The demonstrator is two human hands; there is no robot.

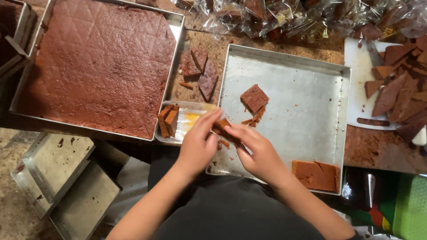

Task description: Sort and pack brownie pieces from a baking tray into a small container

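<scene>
Two hands meet on one brown cake piece (222, 127) at near-left edge of steel tray (338, 129): left hand (199, 144) and right hand (257, 151) both pinching it, long axis slanting between fingertips.

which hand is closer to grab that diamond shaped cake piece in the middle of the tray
Right. The right hand lies inside the tray, just below the diamond piece; the left hand sits farther left.
</scene>
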